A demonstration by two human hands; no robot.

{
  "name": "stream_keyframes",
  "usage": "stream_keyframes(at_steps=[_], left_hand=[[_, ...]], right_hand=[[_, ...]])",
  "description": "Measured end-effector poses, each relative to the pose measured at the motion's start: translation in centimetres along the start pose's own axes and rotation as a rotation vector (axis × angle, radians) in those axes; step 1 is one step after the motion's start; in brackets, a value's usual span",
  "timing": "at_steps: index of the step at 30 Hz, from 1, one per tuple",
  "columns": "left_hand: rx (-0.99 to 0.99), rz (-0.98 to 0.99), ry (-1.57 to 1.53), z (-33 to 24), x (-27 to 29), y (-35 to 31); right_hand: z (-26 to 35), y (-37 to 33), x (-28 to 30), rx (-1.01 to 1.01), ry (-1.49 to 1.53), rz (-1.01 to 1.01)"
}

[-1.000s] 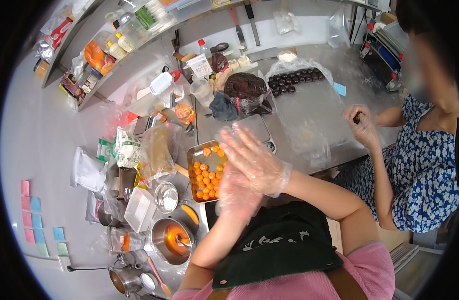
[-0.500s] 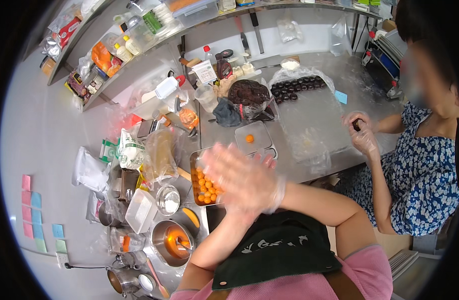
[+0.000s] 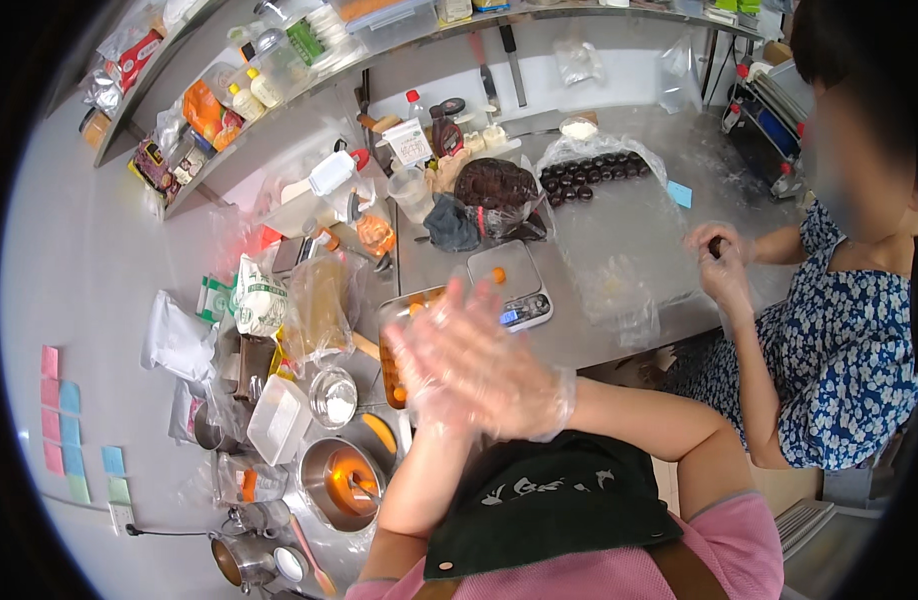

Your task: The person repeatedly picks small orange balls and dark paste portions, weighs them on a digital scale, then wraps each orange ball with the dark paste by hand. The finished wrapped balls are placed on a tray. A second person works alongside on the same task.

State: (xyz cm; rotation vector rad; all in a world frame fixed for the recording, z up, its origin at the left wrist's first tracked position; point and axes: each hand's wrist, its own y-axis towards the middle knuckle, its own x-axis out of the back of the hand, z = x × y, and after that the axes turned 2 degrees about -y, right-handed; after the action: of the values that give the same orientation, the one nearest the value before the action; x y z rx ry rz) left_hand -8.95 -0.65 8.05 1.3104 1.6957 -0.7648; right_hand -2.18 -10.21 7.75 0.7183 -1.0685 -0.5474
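Note:
My left hand (image 3: 426, 375) and my right hand (image 3: 504, 370), both in clear plastic gloves, are pressed palm to palm with straight fingers. The right one lies over the left, and whatever is between the palms is hidden. Below them sits a metal tray (image 3: 383, 352) with orange balls (image 3: 400, 394), largely covered by my hands. Just beyond my fingertips stands a kitchen scale (image 3: 531, 313) with a clear square dish (image 3: 519, 262) on it. One orange ball (image 3: 498, 275) rests in that dish.
At right a co-worker's gloved hands (image 3: 724, 265) hold a dark ball. Rows of dark balls (image 3: 594, 172) sit on a plastic-covered tray (image 3: 629, 240). On the left are a steel pot (image 3: 319, 490) of orange liquid, a metal bowl (image 3: 332, 398), a plastic tub (image 3: 279, 420) and bags.
My pressed hands have shifted against each other, the left fingers now showing more beside the right. More of the scale shows, and less of the balls in the tray.

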Motion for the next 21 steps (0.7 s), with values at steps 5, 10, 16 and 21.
stream_keyframes(at_steps=[5,10,16,21], left_hand=[[0.032,0.004,0.089,2.3,0.5,-0.7],[-0.032,0.144,-0.007,2.0,0.4,0.1],[0.061,0.121,-0.191,0.6,-1.6,0.1],[-0.062,0.025,-0.014,2.7,0.0,-0.2]], right_hand=[[-3.1,2.0,1.3,-0.032,-0.167,0.063],[-0.4,0.5,-0.4,0.07,0.001,0.114],[-3.0,0.1,1.4,-0.076,-0.198,0.122],[-1.0,1.8,1.3,-0.009,-0.011,0.11]])
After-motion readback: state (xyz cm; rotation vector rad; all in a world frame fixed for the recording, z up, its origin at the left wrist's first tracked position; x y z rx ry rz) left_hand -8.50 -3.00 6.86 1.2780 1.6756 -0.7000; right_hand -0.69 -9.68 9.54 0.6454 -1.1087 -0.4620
